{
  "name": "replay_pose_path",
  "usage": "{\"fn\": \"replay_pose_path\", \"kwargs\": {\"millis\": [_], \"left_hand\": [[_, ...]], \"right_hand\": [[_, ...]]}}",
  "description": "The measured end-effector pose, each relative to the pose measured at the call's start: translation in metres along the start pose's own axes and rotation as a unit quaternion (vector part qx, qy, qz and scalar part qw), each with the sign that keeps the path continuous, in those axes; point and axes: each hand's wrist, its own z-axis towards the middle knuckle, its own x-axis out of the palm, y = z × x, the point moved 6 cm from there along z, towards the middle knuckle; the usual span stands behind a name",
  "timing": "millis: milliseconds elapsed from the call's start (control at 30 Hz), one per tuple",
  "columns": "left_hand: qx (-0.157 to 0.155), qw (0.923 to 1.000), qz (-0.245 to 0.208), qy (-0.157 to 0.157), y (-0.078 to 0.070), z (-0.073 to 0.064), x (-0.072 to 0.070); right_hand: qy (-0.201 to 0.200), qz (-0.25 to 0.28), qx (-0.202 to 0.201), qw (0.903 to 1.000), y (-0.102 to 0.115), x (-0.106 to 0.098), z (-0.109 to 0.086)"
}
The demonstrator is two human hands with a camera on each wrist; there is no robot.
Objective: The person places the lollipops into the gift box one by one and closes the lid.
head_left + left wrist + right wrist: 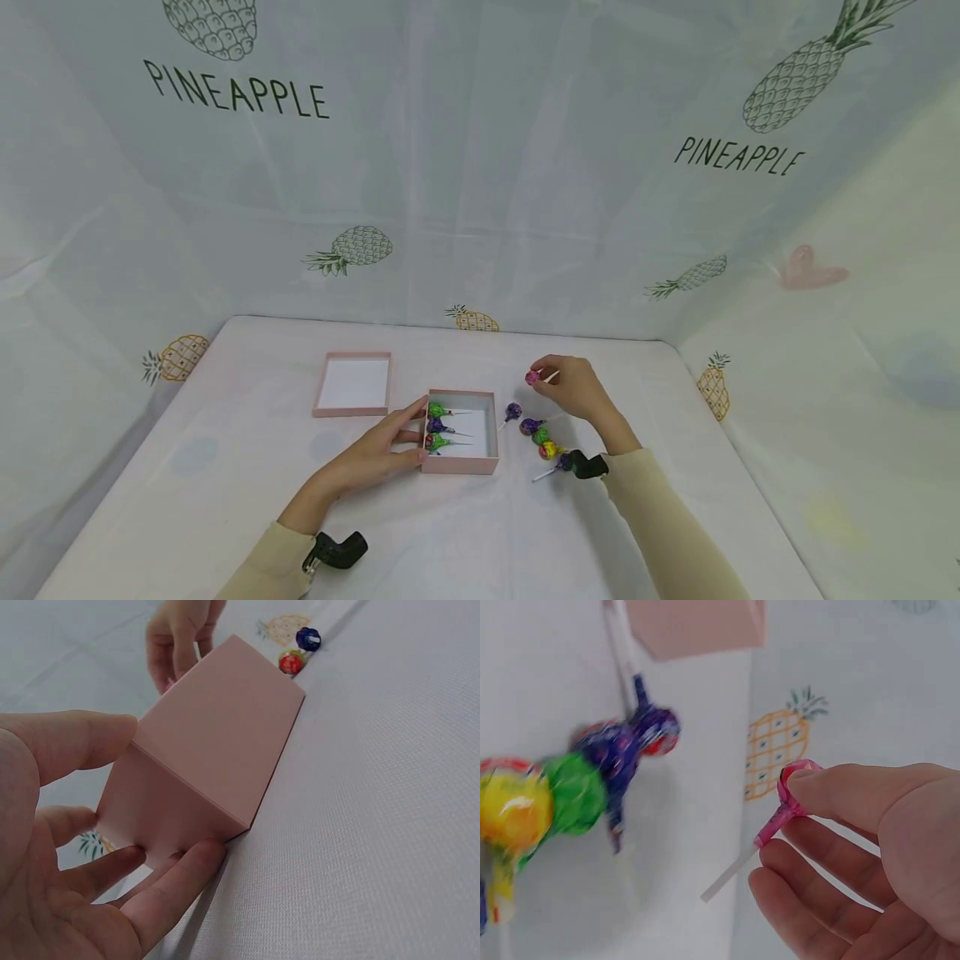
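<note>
An open pink box (459, 467) with a white inside stands mid-table, with several wrapped lollipops (437, 426) lying along its left part. My left hand (367, 457) rests against the box's left side, fingertips and thumb touching the wall with the fingers spread, also seen in the left wrist view. To the right of the box, my right hand (573, 387) pinches a pink lollipop (784, 808) by its wrapped head between thumb and index finger, above the table. Its white stick points free in the right wrist view.
The shallow pink lid (352, 411) lies white inside up, behind and left of the box. Loose lollipops in purple (513, 411), green (541, 436) and yellow (550, 451) lie between the box and my right forearm. A pineapple-print cloth (480, 167) hangs behind the table.
</note>
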Motion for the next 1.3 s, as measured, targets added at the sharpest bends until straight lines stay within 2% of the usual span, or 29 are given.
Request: {"fn": "replay_pose_path", "kwargs": {"millis": [400, 833, 1000, 1300], "left_hand": [[-0.003, 1.0000, -0.004, 0.000, 0.001, 0.000, 0.000], [-0.010, 0.9999, 0.002, -0.006, 0.001, -0.001, -0.001], [-0.007, 1.0000, 0.003, -0.003, 0.002, 0.000, 0.000], [-0.005, 1.0000, 0.005, 0.002, 0.001, 0.000, -0.001]], "right_hand": [[0.016, 0.035, -0.066, 0.9971, 0.061, -0.004, 0.002], [0.044, 0.040, -0.086, 0.9945, 0.102, 0.019, 0.005], [0.053, 0.045, -0.111, 0.9914, 0.113, 0.031, 0.007], [0.088, 0.038, -0.111, 0.9891, 0.113, 0.059, 0.009]]}}
